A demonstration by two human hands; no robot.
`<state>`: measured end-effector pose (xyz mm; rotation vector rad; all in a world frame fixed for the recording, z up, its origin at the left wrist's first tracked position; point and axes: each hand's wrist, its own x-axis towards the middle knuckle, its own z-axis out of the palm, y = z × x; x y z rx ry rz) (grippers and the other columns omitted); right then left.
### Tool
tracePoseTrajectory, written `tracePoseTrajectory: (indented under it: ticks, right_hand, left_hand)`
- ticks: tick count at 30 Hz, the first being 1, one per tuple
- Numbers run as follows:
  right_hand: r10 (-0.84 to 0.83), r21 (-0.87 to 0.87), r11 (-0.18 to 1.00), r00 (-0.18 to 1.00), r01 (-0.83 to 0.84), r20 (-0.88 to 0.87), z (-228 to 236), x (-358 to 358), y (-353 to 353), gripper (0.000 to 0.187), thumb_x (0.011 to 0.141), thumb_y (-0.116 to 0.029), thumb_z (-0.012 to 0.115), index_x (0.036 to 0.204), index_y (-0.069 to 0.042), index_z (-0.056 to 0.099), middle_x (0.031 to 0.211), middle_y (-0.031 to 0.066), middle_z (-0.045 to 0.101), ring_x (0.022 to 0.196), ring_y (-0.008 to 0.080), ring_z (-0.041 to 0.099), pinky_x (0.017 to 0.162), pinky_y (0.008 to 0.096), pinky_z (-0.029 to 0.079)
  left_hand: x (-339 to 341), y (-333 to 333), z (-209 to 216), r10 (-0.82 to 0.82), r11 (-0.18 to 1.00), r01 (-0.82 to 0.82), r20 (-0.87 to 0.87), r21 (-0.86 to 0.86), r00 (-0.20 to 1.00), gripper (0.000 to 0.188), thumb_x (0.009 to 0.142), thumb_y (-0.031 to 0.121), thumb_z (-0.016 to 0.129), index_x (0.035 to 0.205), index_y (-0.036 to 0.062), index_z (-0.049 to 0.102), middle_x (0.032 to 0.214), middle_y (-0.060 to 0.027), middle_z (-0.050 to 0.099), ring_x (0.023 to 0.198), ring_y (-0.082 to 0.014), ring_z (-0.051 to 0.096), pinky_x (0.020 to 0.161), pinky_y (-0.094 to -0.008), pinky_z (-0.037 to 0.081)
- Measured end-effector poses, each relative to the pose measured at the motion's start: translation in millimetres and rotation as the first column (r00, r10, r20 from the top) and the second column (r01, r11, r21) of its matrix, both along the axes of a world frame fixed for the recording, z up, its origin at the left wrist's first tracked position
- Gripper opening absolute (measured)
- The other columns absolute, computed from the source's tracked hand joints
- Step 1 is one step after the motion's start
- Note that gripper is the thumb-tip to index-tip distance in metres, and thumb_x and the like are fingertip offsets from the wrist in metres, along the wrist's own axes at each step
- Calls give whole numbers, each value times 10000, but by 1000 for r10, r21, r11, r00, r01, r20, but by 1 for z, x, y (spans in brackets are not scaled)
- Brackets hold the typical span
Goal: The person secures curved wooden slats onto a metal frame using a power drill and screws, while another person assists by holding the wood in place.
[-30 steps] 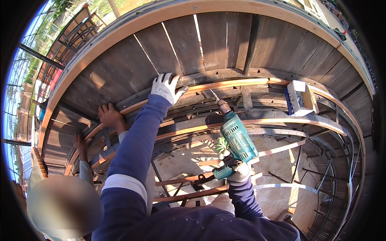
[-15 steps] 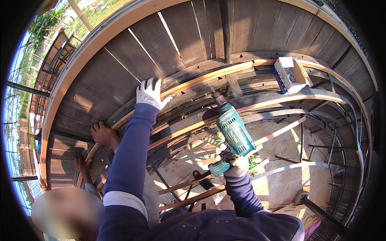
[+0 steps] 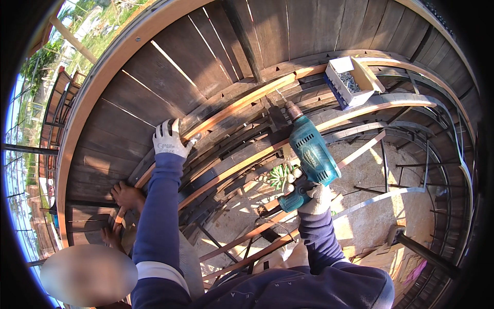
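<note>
My right hand (image 3: 317,200), in a white glove, is wrapped round the handle of a teal power drill (image 3: 314,149). A thin bit (image 3: 280,96) sticks out of its chuck and points up at a curved wooden strip (image 3: 247,104), apart from it as far as I can see. My left hand (image 3: 171,140), gloved too, grips that strip further left, its fingers over the far side and the thumb on the near side. The strip runs along the foot of a wall of dark boards (image 3: 170,77).
An open cardboard box (image 3: 358,99) of screws rests on the curved frame to the right. At the left, another person's hands (image 3: 127,196) hold the strip. Lower curved rails (image 3: 231,167), a green plant (image 3: 282,176) and a black post (image 3: 427,255) surround the concrete floor (image 3: 360,226).
The view has shifted, so the wall and box sit further left. The drill has moved right relative to my left hand, nearer the box. Both hands keep their hold.
</note>
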<state>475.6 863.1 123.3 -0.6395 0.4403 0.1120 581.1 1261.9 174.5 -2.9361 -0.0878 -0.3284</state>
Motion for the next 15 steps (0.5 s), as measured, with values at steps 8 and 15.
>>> tracePoseTrajectory:
  ticks: [8, 15]
  right_hand:
    - [202, 354, 914, 979, -198, 27, -2, -14, 12, 689, 800, -166, 784, 1387, 34, 483, 1045, 155, 663, 841, 273, 662, 897, 485, 560]
    - [302, 445, 848, 952, -288, 41, -1, -39, 49, 694, 835, -97, 747, 1418, 105, 429, 1215, 255, 632, 950, 346, 696, 823, 461, 605]
  left_hand:
    - [0, 2, 1, 7, 998, -6, -15, 65, 1000, 795, 705, 373, 852, 1376, 107, 519, 1371, -162, 490, 1274, -367, 459, 1035, -525, 418]
    - [-1, -1, 4, 6, 1000, -6, -12, 23, 1000, 747, 756, 420, 824, 1380, 146, 517, 1364, -148, 495, 1275, -357, 463, 1062, -519, 402]
